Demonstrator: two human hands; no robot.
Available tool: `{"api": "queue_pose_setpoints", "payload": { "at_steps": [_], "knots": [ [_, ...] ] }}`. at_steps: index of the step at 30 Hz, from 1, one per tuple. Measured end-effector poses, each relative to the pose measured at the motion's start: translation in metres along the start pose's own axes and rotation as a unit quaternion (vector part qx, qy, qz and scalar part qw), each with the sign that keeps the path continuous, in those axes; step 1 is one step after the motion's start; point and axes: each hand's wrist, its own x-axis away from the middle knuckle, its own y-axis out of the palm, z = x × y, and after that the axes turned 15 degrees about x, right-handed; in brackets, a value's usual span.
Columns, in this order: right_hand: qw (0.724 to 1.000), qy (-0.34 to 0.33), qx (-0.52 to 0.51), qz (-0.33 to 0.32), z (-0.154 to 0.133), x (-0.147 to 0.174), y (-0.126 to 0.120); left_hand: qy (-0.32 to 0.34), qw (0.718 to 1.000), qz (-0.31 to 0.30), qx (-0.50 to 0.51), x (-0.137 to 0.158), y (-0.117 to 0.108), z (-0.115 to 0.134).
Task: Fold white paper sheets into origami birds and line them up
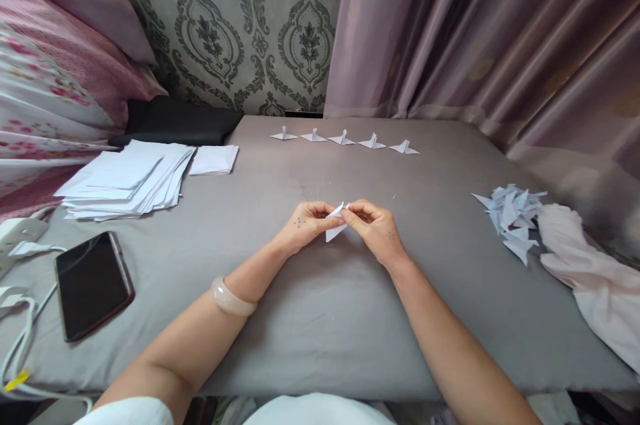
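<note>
Between my two hands, over the middle of the grey-covered table (310,318), is a small folded white paper crane (336,233). My left hand (313,221) pinches it from the left, thumb on top. From the right, my right hand (373,225) grips its upper part with thumb and fingers. One pointed flap hangs below my left thumb; the fingers hide part of the folds. Beyond my hands, several finished paper cranes (343,138) stand in a row near the table's far edge. More folded cranes (513,208) lie heaped at the right.
Stacked white paper sheets (125,178) lie at the left, beside a smaller paper pile (214,160). A phone (93,285) rests near a power strip (20,238) and white cables (30,318). Pale crumpled cloth (590,265) lies on the right; curtains (450,31) hang behind.
</note>
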Motion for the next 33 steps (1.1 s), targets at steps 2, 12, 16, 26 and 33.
{"api": "queue_pose_setpoints", "payload": {
  "at_steps": [2,12,16,26,33],
  "knots": [
    [1.0,0.007,-0.009,0.008,-0.002,0.0004,-0.0001,-0.003,1.0,0.003,-0.006,0.0005,0.0008,0.0006],
    [0.995,0.044,-0.066,-0.059,-0.0023,-0.0002,-0.0049,0.001,0.999,-0.018,-0.027,-0.0005,-0.0048,-0.003],
    [0.996,0.024,-0.049,-0.067,-0.0056,0.0002,-0.0048,0.005,0.999,-0.031,-0.039,-0.0002,-0.004,-0.0036],
    [0.998,0.029,-0.045,-0.014,-0.0066,-0.0003,-0.002,0.062,0.99,-0.036,-0.118,0.0029,0.001,0.002],
    [0.998,0.026,-0.064,0.003,0.0003,-0.0016,-0.0005,0.097,0.986,-0.039,-0.13,0.0016,-0.0007,0.0003]
  ]
}}
